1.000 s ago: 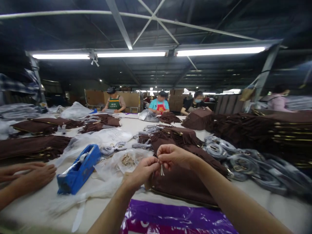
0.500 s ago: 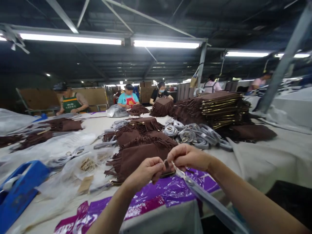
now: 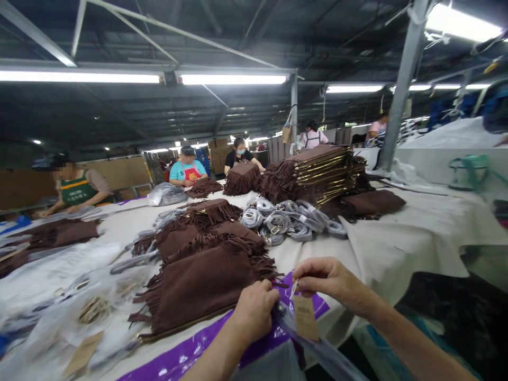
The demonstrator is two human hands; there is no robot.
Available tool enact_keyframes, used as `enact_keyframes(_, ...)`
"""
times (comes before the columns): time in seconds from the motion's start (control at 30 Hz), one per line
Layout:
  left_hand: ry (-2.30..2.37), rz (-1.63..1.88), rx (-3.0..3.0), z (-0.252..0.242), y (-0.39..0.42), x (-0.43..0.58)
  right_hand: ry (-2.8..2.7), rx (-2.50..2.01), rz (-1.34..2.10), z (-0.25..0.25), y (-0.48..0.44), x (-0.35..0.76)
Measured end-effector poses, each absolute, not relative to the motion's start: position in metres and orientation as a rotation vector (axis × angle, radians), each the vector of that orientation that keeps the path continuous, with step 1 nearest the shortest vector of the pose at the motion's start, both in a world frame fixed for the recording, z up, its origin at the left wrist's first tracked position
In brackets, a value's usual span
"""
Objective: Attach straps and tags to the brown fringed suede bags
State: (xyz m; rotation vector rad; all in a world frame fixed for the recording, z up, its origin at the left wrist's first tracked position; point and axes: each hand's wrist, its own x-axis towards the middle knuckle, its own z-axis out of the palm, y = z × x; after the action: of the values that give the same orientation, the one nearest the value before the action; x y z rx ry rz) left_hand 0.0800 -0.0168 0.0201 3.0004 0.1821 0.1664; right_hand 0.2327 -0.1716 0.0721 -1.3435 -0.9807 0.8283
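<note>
My right hand [image 3: 323, 278] pinches the pale string of a tan hang tag [image 3: 305, 317], which dangles below the fingertips. Beside it my left hand [image 3: 257, 307] is closed at the near right corner of a brown fringed bag [image 3: 198, 288]; what its fingers grip is hidden. A plastic-wrapped grey strap [image 3: 325, 357] runs from beside the left hand, behind the tag, towards the bottom edge. The bag lies flat, partly over purple plastic film [image 3: 178, 352], with its zipper edge facing me.
Behind are more fringed bags [image 3: 214, 211], coiled wrapped straps [image 3: 278, 222] and a tall bag stack [image 3: 317, 172]. At left lie clear plastic, a bundle of strings [image 3: 94, 309] and tan tags [image 3: 83, 353]. Several co-workers [image 3: 187, 166] are across the table.
The view has swung right. My hands, earlier close together at a small dark piece and the strap's metal end, are now lower; the hang tag now hangs from my right hand.
</note>
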Motion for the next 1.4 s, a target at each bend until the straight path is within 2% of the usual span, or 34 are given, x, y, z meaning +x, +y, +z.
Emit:
enact_keyframes(0.23,0.125,0.318,2.544,0.026,-0.003,0.013,-1.192,-1.433,0.625,0.049,-0.163,0.219)
enact_keyframes(0.4,0.57,0.46,2.277,0.02,-0.014,-0.02,-1.368,-1.393,0.33,0.029,-0.15,0.188)
enact_keyframes(0.5,0.779,0.595,2.302,0.011,-0.023,-0.019,-1.221,-1.38,0.493,0.007,-0.139,0.161)
enact_keyframes(0.6,0.72,0.669,2.331,0.008,-0.028,-0.017,-1.003,-1.333,0.694,-0.013,-0.129,0.137)
enact_keyframes(0.73,0.68,0.601,2.335,0.013,-0.026,-0.018,-0.851,-1.226,0.704,-0.025,-0.119,0.123)
enact_keyframes(0.83,0.787,0.562,2.28,0.017,-0.015,-0.016,-0.915,-1.32,0.588,-0.024,-0.118,0.122)
enact_keyframes(1.0,0.94,0.344,1.858,0.023,0.001,-0.011,-0.944,-1.43,0.433,-0.02,-0.118,0.114)
enact_keyframes(1.17,0.916,0.334,1.596,0.027,0.004,-0.01,-0.914,-1.421,0.314,-0.019,-0.108,0.103)
enact_keyframes(1.4,0.864,0.331,1.502,0.021,0.012,-0.014,-1.304,-1.574,0.036,-0.029,-0.098,0.1)
